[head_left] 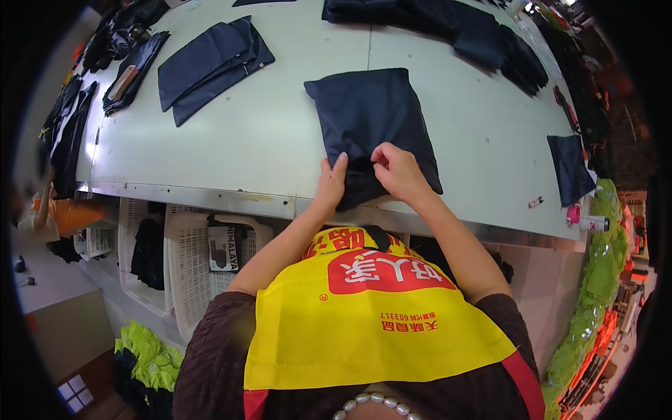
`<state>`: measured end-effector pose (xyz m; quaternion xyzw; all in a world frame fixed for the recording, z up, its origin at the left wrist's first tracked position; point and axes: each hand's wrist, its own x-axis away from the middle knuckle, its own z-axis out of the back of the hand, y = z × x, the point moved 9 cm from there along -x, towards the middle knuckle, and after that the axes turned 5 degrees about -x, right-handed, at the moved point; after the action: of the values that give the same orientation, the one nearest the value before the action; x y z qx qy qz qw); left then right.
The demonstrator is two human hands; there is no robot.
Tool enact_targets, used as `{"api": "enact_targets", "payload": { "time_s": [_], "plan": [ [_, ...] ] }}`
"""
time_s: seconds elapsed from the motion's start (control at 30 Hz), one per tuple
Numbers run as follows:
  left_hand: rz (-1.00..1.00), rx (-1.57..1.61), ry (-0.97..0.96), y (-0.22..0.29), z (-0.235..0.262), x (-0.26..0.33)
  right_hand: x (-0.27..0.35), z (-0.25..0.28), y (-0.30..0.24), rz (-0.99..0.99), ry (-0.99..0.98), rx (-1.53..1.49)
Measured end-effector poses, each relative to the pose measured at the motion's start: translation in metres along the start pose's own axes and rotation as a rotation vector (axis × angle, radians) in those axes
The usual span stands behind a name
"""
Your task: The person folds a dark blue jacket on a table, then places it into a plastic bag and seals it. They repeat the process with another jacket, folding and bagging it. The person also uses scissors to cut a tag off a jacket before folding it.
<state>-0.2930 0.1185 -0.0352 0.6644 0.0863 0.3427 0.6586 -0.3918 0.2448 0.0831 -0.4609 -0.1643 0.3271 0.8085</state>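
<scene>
A dark navy fabric piece point(371, 108), squarish and bag-like, lies flat on the pale table point(231, 150) in front of me, its near edge bunched. At its lower left corner is my left hand point(332, 183), the thumb pointing up along the cloth and the fingers partly hidden; it grips the edge there. My right hand point(400, 172) is curled with thumb and forefinger pinched on the fabric near its middle. Creases run between the two hands.
Folded navy pieces point(210, 63) lie at the left, and a long dark stack point(483, 42) at the back right. At the right edge are a small dark piece point(570, 168) and a clear bottle point(593, 223) with a pink cap. White baskets point(189, 266) stand below the table's metal edge.
</scene>
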Motion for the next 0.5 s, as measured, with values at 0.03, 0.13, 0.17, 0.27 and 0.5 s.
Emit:
{"api": "enact_targets", "payload": {
  "time_s": [0.03,0.13,0.17,0.27,0.5],
  "plan": [
    [0.013,-0.036,-0.031,0.008,0.001,0.001,0.003,0.000,0.007,-0.021,0.024,-0.070],
    [-0.588,-0.456,0.347,0.097,0.025,0.034,0.008,0.005,0.026,-0.140,0.059,-0.299],
    [-0.864,-0.637,0.497,0.129,0.022,0.059,0.009,0.006,0.032,-0.189,0.062,-0.379],
    [-1.039,-0.630,0.076,0.139,-0.026,0.070,0.009,0.009,0.037,-0.150,0.080,-0.411],
    [-1.037,-0.819,0.170,0.141,-0.051,0.068,0.005,0.019,0.025,-0.072,0.044,-0.363]
  ]
}}
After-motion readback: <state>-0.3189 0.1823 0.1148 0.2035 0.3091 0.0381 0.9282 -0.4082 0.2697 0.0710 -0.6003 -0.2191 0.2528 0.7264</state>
